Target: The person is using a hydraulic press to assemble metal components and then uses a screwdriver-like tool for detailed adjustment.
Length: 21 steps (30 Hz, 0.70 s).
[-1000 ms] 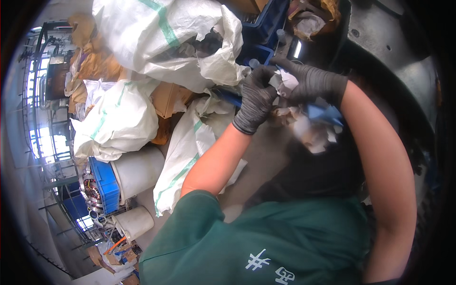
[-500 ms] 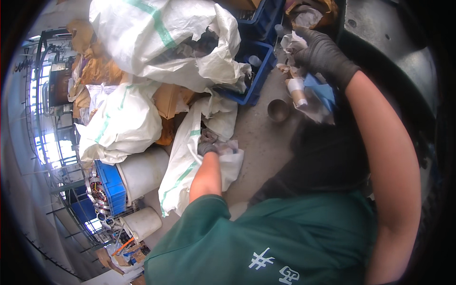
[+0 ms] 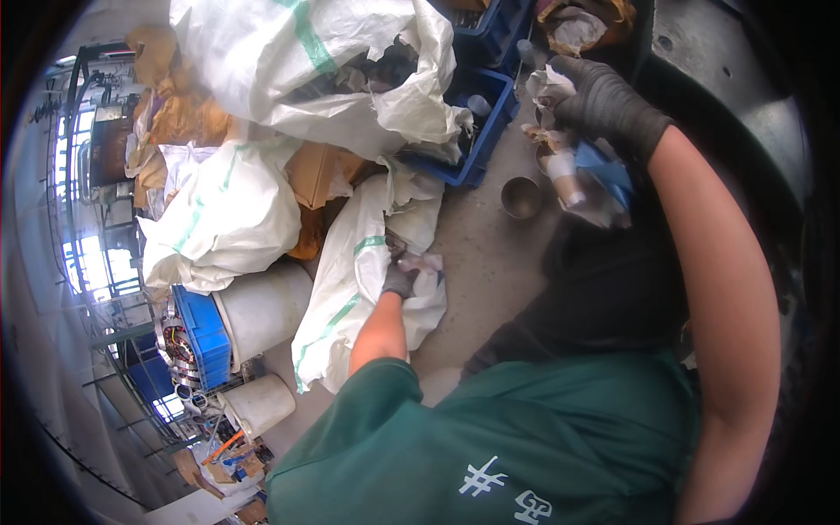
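Observation:
My left hand (image 3: 401, 279), in a dark grey glove, is at the mouth of a white woven sack (image 3: 346, 302) with green stripes. Its fingers look curled on the sack's edge beside crumpled pinkish scraps (image 3: 427, 262), though they are partly hidden. Away to the right, my gloved right hand (image 3: 605, 101) is closed on a bundle of crumpled waste paper (image 3: 549, 86). Beneath that hand, a pale cardboard tube (image 3: 565, 179), a blue sheet (image 3: 604, 166) and clear plastic hang together with the paper.
A larger white sack (image 3: 254, 61) with a torn opening lies ahead, beside blue crates (image 3: 490, 131). A round metal cup (image 3: 521, 198) stands on the grey floor. Left are another white sack (image 3: 232, 214), white buckets (image 3: 267, 306) and a blue bin (image 3: 203, 337). Dark machinery (image 3: 726, 79) borders the right.
My left hand has shifted slightly right and towards me at the sack's mouth, and more of the glove shows. My right hand keeps its hold on the waste paper. The view has turned slightly.

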Available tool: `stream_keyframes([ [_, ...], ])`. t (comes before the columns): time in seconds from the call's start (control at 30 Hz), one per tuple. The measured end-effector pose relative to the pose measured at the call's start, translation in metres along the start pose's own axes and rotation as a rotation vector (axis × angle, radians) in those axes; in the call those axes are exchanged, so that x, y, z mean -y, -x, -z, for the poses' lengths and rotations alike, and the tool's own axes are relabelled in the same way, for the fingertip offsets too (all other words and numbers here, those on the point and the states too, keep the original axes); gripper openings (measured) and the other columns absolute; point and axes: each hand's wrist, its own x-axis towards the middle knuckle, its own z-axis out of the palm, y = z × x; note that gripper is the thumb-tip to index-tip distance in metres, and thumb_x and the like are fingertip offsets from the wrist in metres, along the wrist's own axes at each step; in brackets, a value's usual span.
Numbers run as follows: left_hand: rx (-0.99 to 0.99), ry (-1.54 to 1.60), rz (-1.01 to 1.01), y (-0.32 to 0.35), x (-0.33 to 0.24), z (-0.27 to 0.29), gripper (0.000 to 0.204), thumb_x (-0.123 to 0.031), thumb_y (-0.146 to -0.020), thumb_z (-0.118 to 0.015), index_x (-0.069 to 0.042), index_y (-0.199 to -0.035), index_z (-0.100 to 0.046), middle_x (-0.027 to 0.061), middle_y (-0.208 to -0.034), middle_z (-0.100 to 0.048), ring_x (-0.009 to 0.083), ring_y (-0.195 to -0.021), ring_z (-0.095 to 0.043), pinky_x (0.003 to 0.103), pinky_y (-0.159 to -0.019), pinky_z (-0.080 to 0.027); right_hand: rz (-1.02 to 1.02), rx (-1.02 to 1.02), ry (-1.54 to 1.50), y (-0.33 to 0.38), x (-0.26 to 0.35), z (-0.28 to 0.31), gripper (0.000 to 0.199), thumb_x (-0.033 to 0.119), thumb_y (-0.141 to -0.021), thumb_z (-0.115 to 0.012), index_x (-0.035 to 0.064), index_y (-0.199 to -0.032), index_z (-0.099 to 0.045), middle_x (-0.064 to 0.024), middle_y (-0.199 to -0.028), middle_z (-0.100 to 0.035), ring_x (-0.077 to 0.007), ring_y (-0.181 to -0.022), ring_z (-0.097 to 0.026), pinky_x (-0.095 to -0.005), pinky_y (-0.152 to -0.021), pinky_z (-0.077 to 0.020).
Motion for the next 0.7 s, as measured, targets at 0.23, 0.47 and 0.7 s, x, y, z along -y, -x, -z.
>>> stream_keyframes([
  [0.23, 0.551, 0.032, -0.261, 0.007, -0.095, 0.024, 0.068, -0.016, -0.076, -0.082, -0.008, -0.142, -0.064, 0.0205, -0.128, -0.069, 0.0298, -0.115, -0.068, 0.036, -0.1, -0.052, -0.012, 0.014, 0.0, 0.0, -0.007, 0.005, 0.053, 0.006, -0.081, -0.072, 0.0059, -0.134, -0.065, -0.0084, -0.104, -0.071, -0.0173, -0.095, -0.066, -0.0335, -0.083, -0.0535],
  [0.47, -0.161, 0.069, -0.798, 0.023, -0.188, -0.017, 0.077, -0.01, -0.068, -0.083, -0.015, -0.142, -0.061, 0.0167, -0.119, -0.066, 0.0319, -0.112, -0.064, 0.039, -0.1, -0.052, 0.014, 0.011, 0.069, 0.003, -0.004, 0.005, 0.062, 0.006, -0.08, -0.072, 0.0068, -0.141, -0.062, -0.0084, -0.106, -0.071, -0.0173, -0.096, -0.065, -0.0343, -0.087, -0.0536],
  [0.7, -0.277, -0.594, -1.07, 0.052, -0.192, -0.023, 0.102, -0.03, -0.074, -0.083, -0.024, -0.163, -0.033, 0.0267, -0.163, -0.028, 0.0423, -0.148, -0.039, 0.042, -0.116, -0.044, 0.026, 0.04, 0.066, 0.004, -0.017, 0.012, 0.068, 0.015, -0.078, -0.075, 0.0109, -0.143, -0.058, -0.017, -0.112, -0.072, -0.0256, -0.102, -0.069, -0.0381, -0.093, -0.0546],
])
